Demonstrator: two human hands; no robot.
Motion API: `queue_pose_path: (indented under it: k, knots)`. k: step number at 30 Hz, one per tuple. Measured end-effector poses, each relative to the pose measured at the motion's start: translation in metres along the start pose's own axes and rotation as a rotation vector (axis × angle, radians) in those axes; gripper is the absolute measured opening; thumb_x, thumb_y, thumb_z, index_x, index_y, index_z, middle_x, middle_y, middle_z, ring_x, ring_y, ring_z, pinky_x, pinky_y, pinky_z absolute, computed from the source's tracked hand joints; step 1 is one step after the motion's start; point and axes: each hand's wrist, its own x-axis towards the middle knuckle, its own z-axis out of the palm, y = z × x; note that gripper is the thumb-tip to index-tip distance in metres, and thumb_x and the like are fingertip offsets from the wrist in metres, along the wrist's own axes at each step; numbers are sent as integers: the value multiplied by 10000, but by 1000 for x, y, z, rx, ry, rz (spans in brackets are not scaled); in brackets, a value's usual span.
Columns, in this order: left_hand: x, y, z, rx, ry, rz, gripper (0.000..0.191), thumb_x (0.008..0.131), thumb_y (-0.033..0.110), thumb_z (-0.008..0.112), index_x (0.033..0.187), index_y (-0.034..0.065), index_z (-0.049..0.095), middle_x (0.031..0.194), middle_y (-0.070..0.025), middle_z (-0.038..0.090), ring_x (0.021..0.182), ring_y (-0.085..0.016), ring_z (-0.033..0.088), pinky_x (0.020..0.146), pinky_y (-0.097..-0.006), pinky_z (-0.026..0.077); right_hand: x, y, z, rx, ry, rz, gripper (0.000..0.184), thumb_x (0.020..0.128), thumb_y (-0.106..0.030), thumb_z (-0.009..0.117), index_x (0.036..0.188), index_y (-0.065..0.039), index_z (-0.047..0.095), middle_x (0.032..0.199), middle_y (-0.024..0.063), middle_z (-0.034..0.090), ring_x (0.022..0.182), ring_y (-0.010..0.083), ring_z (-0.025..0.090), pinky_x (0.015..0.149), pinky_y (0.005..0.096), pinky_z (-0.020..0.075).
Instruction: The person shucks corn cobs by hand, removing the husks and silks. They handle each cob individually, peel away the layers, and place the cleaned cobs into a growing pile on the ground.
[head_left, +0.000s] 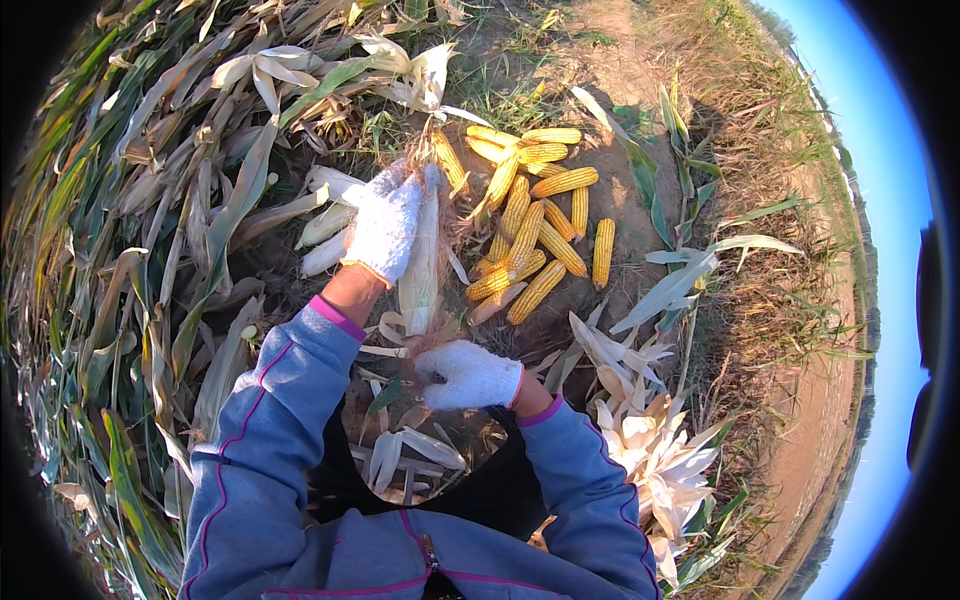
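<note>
My left hand (386, 225), in a white knit work glove, is against the upper left side of an ear of corn in its pale husk (419, 277). The fingertips are partly lost among silk and husk, so the grip cannot be made out. My right hand (466, 375), gloved alike, is at the lower end of this ear, its fingers curled by a tuft of brown corn silk (437, 337); what it holds cannot be told. Other ears in husk (326, 225) lie left of my left hand. Right of the ear, several husked yellow corn cobs (525, 236) lie in a loose heap.
Cut corn stalks with dry leaves (202, 202) cover the ground at left. Peeled husks (660, 457) are piled beside my right sleeve, with more husks (409, 450) between my legs. A green-leaved stalk (675, 289) and dry grass (765, 300) are at right.
</note>
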Motion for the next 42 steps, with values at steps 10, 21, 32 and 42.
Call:
queue_pose_path:
  k: [10,21,32,42]
  knots:
    - [-12,42,15,-470,-181,-269,306,956,262,580,1121,9,628,875,-6,639,798,-88,551,734,-258,469,-19,24,-41,364,842,290,506,860,-350,649,1192,25,580,1023,123,679,964,200,643,856,312,492]
    - [-34,9,40,-170,-568,-155,551,921,417,544,1177,-70,550,995,-215,639,963,-309,609,846,-383,470,-4,50,-27,155,953,166,618,824,-418,674,1199,51,526,1002,179,665,888,268,658,783,379,499]
    - [-41,31,41,-15,-569,-135,463,865,346,638,1156,-4,554,957,-186,657,880,-273,630,779,-387,490,-24,22,-55,626,1245,52,259,929,-174,605,1106,14,630,935,57,647,833,107,594,740,253,493]
    - [-43,23,46,168,-591,-55,356,830,323,641,1044,42,594,927,-227,635,854,-402,629,730,-444,501,-33,18,-60,409,1193,84,191,907,-152,609,979,22,641,870,54,635,752,101,591,676,254,499]
